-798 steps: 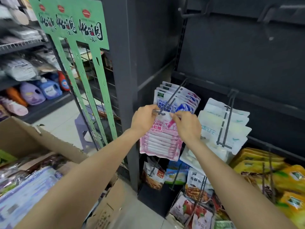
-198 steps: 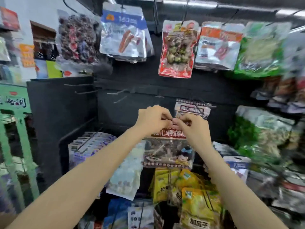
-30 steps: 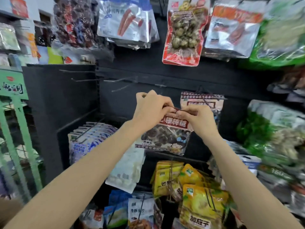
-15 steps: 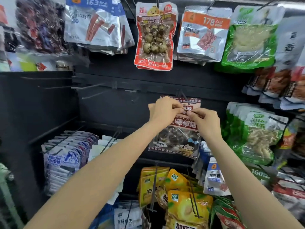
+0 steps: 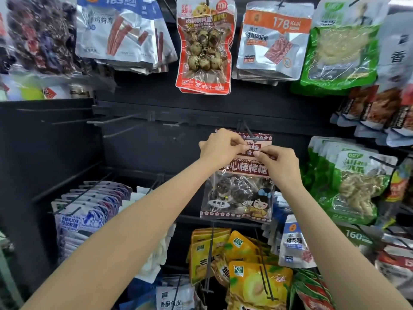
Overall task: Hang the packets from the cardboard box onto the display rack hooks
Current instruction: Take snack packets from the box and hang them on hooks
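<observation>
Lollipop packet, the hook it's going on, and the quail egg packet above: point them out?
lollipop packet [image 5: 238,198]: head view, clear lower window.
hook [image 5: 248,132]: head view, wire above the header.
quail egg packet [image 5: 204,50]: head view, clear middle.

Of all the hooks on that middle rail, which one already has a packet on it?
The hook just above both hands, where a lollipop packet already hangs behind the lollipop packet being held. The hooks to its left are bare.
</observation>
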`<state>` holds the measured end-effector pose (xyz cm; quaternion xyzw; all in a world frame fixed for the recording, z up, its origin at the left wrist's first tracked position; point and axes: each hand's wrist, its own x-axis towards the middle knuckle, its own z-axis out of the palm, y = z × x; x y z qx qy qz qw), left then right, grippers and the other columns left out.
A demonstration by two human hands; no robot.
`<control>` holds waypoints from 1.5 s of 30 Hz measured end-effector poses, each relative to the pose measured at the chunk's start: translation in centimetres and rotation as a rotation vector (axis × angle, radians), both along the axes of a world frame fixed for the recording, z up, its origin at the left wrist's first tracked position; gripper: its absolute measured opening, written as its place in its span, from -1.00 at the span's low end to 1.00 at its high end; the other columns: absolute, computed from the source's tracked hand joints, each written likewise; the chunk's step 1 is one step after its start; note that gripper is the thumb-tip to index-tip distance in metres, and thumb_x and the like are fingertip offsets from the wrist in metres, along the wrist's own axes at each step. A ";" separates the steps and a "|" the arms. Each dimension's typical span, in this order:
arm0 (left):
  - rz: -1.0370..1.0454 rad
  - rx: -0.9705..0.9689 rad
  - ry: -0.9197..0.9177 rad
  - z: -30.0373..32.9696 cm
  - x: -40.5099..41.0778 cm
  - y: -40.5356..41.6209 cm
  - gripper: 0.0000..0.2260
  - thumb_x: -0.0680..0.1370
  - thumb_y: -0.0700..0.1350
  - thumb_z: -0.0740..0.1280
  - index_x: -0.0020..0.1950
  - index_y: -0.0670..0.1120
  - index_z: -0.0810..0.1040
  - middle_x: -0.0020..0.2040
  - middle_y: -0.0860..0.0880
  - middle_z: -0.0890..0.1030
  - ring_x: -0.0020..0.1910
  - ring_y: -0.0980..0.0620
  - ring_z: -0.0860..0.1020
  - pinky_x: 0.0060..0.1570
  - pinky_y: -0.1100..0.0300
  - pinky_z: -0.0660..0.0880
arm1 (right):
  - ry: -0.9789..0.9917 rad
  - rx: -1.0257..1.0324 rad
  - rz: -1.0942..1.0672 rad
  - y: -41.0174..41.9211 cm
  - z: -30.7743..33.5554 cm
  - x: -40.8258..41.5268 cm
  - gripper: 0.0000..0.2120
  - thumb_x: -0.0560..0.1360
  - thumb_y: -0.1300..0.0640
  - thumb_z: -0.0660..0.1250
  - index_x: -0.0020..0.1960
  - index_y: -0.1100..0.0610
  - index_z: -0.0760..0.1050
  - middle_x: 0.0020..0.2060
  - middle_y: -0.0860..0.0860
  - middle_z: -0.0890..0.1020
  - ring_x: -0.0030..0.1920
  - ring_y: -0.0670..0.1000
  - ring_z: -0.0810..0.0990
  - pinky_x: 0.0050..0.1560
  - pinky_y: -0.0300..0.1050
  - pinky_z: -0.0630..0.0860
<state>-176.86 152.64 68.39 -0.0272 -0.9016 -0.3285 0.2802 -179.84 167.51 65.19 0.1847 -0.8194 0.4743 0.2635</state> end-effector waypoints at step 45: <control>0.367 -0.425 -0.278 -9.9 8.3 -17.2 -0.83 0.53 -0.10 0.21 0.09 -0.03 0.51 0.04 -0.12 0.59 0.05 -0.18 0.56 -0.06 0.04 0.47 | -0.045 0.548 0.278 -18.2 -8.0 5.7 -0.81 0.57 0.16 0.18 0.11 0.13 0.53 0.02 0.09 0.59 0.00 0.11 0.56 -0.12 -0.01 0.52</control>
